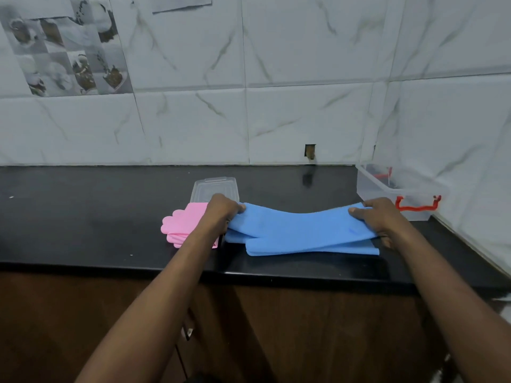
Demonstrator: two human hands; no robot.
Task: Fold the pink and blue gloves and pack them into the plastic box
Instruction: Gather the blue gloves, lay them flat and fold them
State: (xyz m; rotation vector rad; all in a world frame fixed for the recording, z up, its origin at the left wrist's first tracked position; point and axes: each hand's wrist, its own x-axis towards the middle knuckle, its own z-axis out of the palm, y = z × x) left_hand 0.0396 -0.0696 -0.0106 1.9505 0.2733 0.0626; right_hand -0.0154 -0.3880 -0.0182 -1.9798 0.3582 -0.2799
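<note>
Left hand (225,210) grips the finger end of the blue gloves (298,230) and right hand (378,217) grips the cuff end, raising the top glove off the bench (83,217). The pair lies left to right, fingers pointing left, just beside the folded pink gloves (185,225). In folding, the slack layers could slip askew, or the left forearm could nudge the pink pile. The plastic box (414,214) stands at far right.

dim, cool light | soft glare on countertop (83,211) | wide-angle edge bending
</note>
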